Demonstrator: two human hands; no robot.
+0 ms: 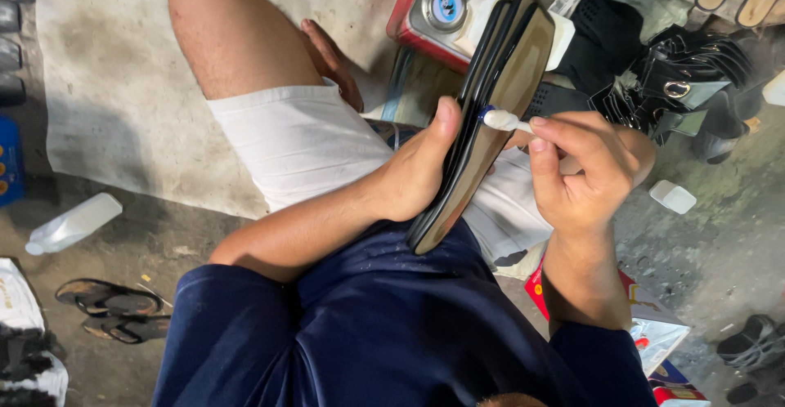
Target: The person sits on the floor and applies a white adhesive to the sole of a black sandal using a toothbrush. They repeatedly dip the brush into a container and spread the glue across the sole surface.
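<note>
Navy sleeves frame both hands: left hand (417, 174) clamps stacked shoe soles (491, 105); right hand's (585, 170) grip pinches a glue applicator (503, 119) against them.

glossy smooth shoe soles (491, 121), rough matt concrete floor (106, 88)

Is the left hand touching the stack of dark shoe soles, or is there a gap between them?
Touching. The head view shows the left hand gripping the stack of dark shoe soles, its thumb pressed flat against the stack's edge with no gap.
</note>
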